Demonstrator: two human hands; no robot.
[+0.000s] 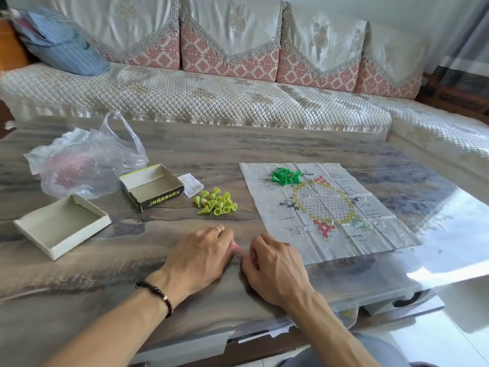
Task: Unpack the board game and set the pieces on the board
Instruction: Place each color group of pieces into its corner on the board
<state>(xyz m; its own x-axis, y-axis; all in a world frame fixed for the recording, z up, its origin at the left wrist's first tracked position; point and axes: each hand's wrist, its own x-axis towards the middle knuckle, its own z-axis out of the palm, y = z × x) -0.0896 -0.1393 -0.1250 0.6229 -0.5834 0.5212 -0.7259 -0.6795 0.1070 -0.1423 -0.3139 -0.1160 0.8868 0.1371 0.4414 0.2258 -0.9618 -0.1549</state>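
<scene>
Board point(328, 207), a creased paper sheet, lies flat on table point(185, 152) right of centre, dark green pieces point(286, 176) heaped at its far edge, yellow-green pieces point(215, 202) loose just left of it. Left hand point(198, 258) & right hand point(272, 266), fingers curled, both pinch something pink near the board's near-left corner. Prob. a pkt of pieces: open it low over the table so none scatter.
</scene>
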